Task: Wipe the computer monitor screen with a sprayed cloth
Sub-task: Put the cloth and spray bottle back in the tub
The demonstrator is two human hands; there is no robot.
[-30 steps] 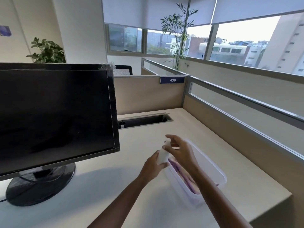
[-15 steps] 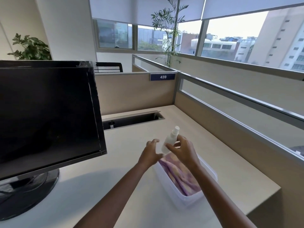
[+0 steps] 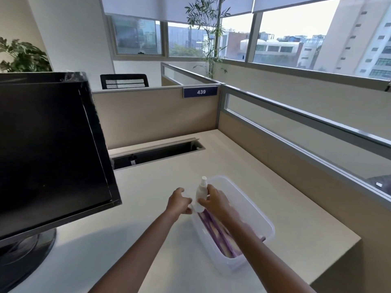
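Note:
A black monitor stands on a round base at the left of the desk, its screen dark. To its right a clear plastic container holds a folded purple-and-cream cloth. My right hand grips a small white spray bottle upright over the container's near-left corner, with the nozzle on top. My left hand is curled just left of the bottle, at the container's rim. Whether it holds anything is unclear.
A long cable slot is cut into the pale desk behind the container. Beige partition walls close the desk at the back and right. The desk's right end drops off near the container. A black chair back shows beyond the partition.
The spray bottle has come up out of the container and now stands upright in my right hand. My view has shifted right, so less of the monitor shows.

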